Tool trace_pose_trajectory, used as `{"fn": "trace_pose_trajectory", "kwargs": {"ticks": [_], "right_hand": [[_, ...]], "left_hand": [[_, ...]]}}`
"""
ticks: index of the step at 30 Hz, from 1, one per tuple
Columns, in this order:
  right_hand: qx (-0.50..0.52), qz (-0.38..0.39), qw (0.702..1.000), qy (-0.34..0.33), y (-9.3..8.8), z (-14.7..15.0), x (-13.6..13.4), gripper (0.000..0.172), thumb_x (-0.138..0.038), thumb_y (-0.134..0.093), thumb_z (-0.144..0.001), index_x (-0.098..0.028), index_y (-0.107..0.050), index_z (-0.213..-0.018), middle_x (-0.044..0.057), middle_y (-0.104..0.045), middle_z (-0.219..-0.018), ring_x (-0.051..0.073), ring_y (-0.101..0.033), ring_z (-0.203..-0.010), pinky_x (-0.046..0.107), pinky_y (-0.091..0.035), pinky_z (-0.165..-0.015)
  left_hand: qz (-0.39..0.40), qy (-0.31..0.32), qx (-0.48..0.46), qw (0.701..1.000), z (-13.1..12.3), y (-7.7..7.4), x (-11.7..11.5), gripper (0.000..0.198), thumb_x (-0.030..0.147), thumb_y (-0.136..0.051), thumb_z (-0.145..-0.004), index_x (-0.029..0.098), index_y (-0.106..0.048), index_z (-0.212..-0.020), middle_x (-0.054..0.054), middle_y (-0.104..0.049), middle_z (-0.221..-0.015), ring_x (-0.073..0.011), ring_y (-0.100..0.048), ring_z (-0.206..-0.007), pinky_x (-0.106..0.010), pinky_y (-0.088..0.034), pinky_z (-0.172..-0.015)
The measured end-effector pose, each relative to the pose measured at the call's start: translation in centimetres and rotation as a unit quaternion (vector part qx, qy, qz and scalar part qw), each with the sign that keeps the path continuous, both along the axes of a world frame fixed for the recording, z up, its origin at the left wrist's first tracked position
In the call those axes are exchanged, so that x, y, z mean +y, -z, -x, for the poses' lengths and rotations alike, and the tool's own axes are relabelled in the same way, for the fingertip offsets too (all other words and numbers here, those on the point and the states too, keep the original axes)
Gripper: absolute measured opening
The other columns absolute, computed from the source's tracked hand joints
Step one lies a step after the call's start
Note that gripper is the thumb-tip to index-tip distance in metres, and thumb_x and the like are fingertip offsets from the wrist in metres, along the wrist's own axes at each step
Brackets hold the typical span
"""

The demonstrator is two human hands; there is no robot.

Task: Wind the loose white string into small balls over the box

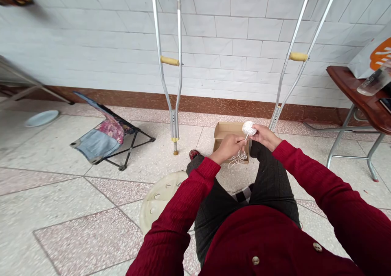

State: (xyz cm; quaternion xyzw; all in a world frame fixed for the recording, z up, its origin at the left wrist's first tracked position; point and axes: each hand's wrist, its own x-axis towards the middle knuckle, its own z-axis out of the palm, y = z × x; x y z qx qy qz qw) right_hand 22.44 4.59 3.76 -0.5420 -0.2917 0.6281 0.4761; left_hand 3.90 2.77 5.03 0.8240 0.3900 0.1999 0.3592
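Note:
My right hand holds a ball of white yarn, its fingers closed on the lower right side. Close by on the left, my left hand is closed in a pinch on the white strand that runs from the ball. Loose white yarn hangs in loops below my left hand, over the near edge of an open cardboard box. The box stands on the floor between my feet, partly hidden by my left hand.
Two metal crutches lean on the tiled wall. A small folding chair and a pale plate are at the left. A round pale stool is beside my left leg. At the right stands a brown table with a bag and cup.

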Motion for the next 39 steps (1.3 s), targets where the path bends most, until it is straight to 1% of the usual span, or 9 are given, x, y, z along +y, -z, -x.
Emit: {"fn": "trace_pose_trajectory", "kwargs": {"ticks": [4, 7, 10, 16, 21, 26, 30, 33, 39], "right_hand": [[0.083, -0.039, 0.995, -0.049, -3.0, 0.2, -0.8, 0.015, -0.02, -0.057, -0.084, -0.017, -0.06, -0.098, 0.005, -0.069, -0.086, 0.012, -0.064, -0.069, 0.022, -0.057, -0.061], [0.048, -0.089, 0.988, -0.114, -5.2, 0.6, -2.2, 0.022, -0.02, -0.062, -0.079, -0.019, -0.059, -0.101, 0.003, -0.068, -0.089, 0.013, -0.064, -0.072, 0.023, -0.057, -0.062], [-0.026, -0.132, 0.985, -0.11, -6.2, 0.5, -3.2, 0.028, -0.019, -0.066, -0.073, -0.021, -0.06, -0.101, 0.0, -0.066, -0.086, 0.011, -0.062, -0.069, 0.017, -0.05, -0.051], [-0.03, -0.111, 0.979, -0.169, -5.6, 0.6, -4.3, 0.022, -0.026, -0.065, -0.075, -0.018, -0.06, -0.094, 0.001, -0.064, -0.075, 0.01, -0.057, -0.054, 0.017, -0.039, -0.039], [-0.098, -0.054, 0.969, -0.219, -3.5, 1.9, -6.0, 0.03, -0.016, -0.068, -0.067, -0.019, -0.057, -0.095, 0.0, -0.063, -0.073, 0.01, -0.057, -0.052, 0.017, -0.043, -0.038], [-0.16, -0.05, 0.973, -0.156, 0.2, 2.3, -5.3, 0.036, -0.01, -0.07, -0.063, -0.019, -0.051, -0.092, -0.002, -0.062, -0.073, 0.012, -0.061, -0.056, 0.02, -0.051, -0.041], [-0.13, -0.03, 0.991, -0.006, 1.9, 1.9, -3.1, 0.036, -0.009, -0.069, -0.065, -0.02, -0.047, -0.091, -0.002, -0.061, -0.075, 0.012, -0.063, -0.06, 0.022, -0.055, -0.046], [-0.073, -0.036, 0.995, 0.056, 1.2, 1.4, -1.6, 0.033, -0.011, -0.068, -0.068, -0.02, -0.047, -0.092, -0.001, -0.062, -0.077, 0.013, -0.064, -0.062, 0.025, -0.059, -0.053], [0.03, -0.069, 0.997, 0.007, -2.0, 1.1, -1.3, 0.019, -0.018, -0.065, -0.074, -0.018, -0.053, -0.089, 0.004, -0.066, -0.087, 0.014, -0.065, -0.072, 0.026, -0.06, -0.06]], "left_hand": [[0.067, 0.017, -0.052, 0.996, 0.7, 2.1, -0.1, 0.037, 0.034, -0.049, -0.091, 0.014, -0.068, -0.066, 0.0, -0.064, -0.063, -0.0105, -0.051, -0.057, -0.023, -0.036, -0.061], [0.066, 0.006, -0.069, 0.995, 1.3, 3.0, 0.6, 0.035, 0.034, -0.05, -0.09, 0.014, -0.069, -0.069, 0.001, -0.063, -0.063, -0.0106, -0.05, -0.058, -0.023, -0.037, -0.063], [0.054, -0.012, -0.061, 0.997, 1.8, 3.4, 1.2, 0.036, 0.035, -0.051, -0.089, 0.013, -0.069, -0.068, 0.001, -0.059, -0.058, -0.0103, -0.047, -0.056, -0.023, -0.035, -0.06], [0.05, -0.007, -0.057, 0.997, 1.7, 3.7, 1.8, 0.03, 0.028, -0.052, -0.087, 0.012, -0.071, -0.069, -0.001, -0.064, -0.064, -0.012, -0.052, -0.061, -0.023, -0.038, -0.064], [-0.034, -0.02, 0.03, 0.999, 2.0, 1.6, 3.2, 0.027, 0.025, -0.05, -0.085, 0.015, -0.07, -0.07, -0.001, -0.065, -0.066, -0.0139, -0.053, -0.065, -0.024, -0.035, -0.062], [-0.172, -0.044, 0.111, 0.978, 1.7, -1.9, 3.2, 0.028, 0.025, -0.052, -0.084, 0.016, -0.064, -0.06, -0.004, -0.061, -0.061, -0.0168, -0.051, -0.066, -0.029, -0.036, -0.07], [-0.143, -0.023, 0.093, 0.985, 0.9, -2.9, 1.4, 0.03, 0.027, -0.051, -0.087, 0.017, -0.065, -0.062, -0.004, -0.061, -0.061, -0.0172, -0.053, -0.066, -0.029, -0.037, -0.071], [-0.032, 0.016, 0.031, 0.999, 0.6, -2.0, -0.5, 0.033, 0.029, -0.047, -0.09, 0.016, -0.065, -0.066, -0.001, -0.064, -0.064, -0.0141, -0.054, -0.061, -0.026, -0.037, -0.064], [0.082, 0.019, -0.059, 0.995, 0.8, 2.0, -2.1, 0.037, 0.033, -0.043, -0.092, 0.016, -0.065, -0.068, -0.001, -0.068, -0.071, -0.012, -0.056, -0.064, -0.022, -0.039, -0.066]]}}
